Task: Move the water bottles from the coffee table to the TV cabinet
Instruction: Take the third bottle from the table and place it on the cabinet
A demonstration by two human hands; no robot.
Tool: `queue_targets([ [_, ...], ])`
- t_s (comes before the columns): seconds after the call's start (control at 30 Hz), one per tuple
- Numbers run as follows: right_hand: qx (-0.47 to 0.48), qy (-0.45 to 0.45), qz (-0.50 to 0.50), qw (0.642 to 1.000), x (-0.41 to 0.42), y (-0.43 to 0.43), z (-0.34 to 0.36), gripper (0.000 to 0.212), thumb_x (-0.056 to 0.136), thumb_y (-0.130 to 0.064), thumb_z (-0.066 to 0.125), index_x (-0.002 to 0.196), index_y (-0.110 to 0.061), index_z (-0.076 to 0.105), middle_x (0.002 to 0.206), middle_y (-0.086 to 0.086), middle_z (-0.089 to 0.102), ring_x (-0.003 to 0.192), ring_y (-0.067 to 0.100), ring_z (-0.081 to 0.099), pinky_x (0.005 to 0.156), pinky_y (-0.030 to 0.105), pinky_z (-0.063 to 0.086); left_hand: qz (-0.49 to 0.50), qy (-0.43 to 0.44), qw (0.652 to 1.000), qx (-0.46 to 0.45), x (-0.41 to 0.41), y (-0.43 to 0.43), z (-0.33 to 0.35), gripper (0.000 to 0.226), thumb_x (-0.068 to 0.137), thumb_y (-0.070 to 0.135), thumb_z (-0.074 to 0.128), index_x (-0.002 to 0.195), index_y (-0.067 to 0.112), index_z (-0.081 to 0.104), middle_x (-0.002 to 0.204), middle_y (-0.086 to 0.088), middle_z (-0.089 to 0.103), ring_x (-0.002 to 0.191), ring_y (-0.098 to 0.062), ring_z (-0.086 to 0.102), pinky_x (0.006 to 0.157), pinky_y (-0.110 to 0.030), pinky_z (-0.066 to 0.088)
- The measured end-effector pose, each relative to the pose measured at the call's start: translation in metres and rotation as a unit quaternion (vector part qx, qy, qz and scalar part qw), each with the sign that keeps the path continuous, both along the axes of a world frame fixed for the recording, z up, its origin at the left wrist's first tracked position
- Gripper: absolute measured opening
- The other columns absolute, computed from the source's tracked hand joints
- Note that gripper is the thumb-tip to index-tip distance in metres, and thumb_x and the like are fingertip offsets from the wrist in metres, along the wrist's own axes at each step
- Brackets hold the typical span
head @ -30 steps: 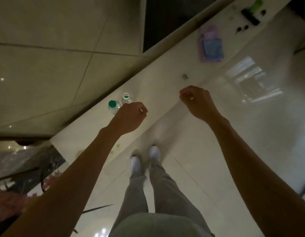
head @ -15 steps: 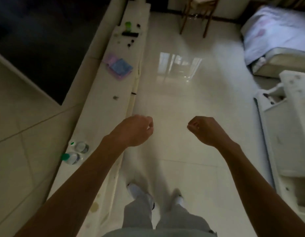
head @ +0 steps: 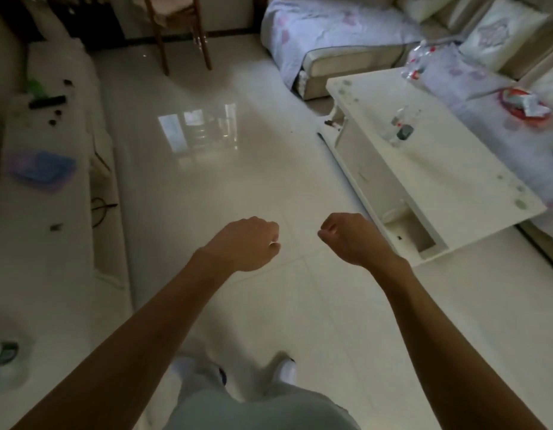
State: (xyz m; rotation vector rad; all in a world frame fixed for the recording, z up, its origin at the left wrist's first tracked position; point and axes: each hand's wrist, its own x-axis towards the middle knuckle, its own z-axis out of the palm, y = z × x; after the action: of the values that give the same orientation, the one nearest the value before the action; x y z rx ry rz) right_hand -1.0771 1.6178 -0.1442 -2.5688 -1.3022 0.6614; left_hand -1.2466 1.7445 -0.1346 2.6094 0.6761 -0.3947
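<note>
I have one camera only, worn on my head. It looks forward and steeply down, so my forearms [head: 145, 333] enter from the bottom edge and my left hand [head: 247, 243] and right hand [head: 351, 237] sit near the middle, close to the lens. The wide angle takes in much: the TV cabinet [head: 36, 259] left of my fingers [head: 270, 232], the coffee table [head: 455, 181] right of them and farther, my feet [head: 287, 371] below.

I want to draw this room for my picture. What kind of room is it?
Most likely a home living room: a covered sofa stands beside a low white coffee table holding water bottles, and a long white TV cabinet runs along the other side.
</note>
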Motion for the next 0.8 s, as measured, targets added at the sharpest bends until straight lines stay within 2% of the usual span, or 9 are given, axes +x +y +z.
queue_targets([
  [0.13,-0.038,-0.009,-0.041,0.998,0.043,-0.069,0.003,0.034,0.095,-0.038,0.051,0.114,-0.014,0.066,0.113,0.004,0.068,0.099,0.022,0.064,0.087,0.036,0.051,-0.072,0.014,0.997,0.014,0.063,-0.048,0.005,0.033,0.099,0.036,0.041,0.121,0.016,0.057,0.117,-0.006,0.064,0.103,-0.025,0.06,0.085,-0.035,0.045],
  [0.3,-0.03,0.007,-0.118,0.992,0.08,-0.132,0.004,0.034,0.093,-0.04,0.052,0.111,-0.016,0.067,0.112,0.005,0.069,0.097,0.022,0.065,0.088,0.042,0.054,-0.139,0.024,0.99,0.031,0.125,-0.086,0.012,0.033,0.098,0.037,0.041,0.12,0.017,0.057,0.121,-0.006,0.064,0.104,-0.026,0.061,0.088,-0.038,0.048],
  [0.4,-0.024,0.013,-0.149,0.988,0.097,-0.157,0.004,0.033,0.094,-0.038,0.052,0.111,-0.014,0.067,0.112,0.005,0.069,0.098,0.022,0.065,0.088,0.04,0.053,-0.171,0.028,0.984,0.031,0.155,-0.1,0.014,0.033,0.099,0.037,0.041,0.121,0.017,0.056,0.121,-0.005,0.064,0.103,-0.024,0.061,0.086,-0.035,0.048],
  [0.6,-0.011,0.019,-0.191,0.981,0.128,-0.169,0.004,0.031,0.093,-0.036,0.052,0.108,-0.014,0.068,0.109,0.006,0.07,0.095,0.022,0.065,0.086,0.042,0.054,-0.202,0.026,0.978,0.032,0.199,-0.102,0.018,0.032,0.098,0.038,0.042,0.119,0.019,0.057,0.121,-0.004,0.064,0.101,-0.023,0.061,0.083,-0.033,0.046],
  [0.8,-0.008,0.024,-0.217,0.976,0.166,-0.138,0.005,0.03,0.093,-0.035,0.053,0.106,-0.013,0.068,0.107,0.007,0.069,0.092,0.022,0.064,0.084,0.038,0.053,-0.21,0.008,0.977,0.047,0.241,-0.061,0.018,0.03,0.098,0.037,0.043,0.117,0.02,0.058,0.116,-0.002,0.066,0.099,-0.022,0.062,0.081,-0.032,0.045],
])
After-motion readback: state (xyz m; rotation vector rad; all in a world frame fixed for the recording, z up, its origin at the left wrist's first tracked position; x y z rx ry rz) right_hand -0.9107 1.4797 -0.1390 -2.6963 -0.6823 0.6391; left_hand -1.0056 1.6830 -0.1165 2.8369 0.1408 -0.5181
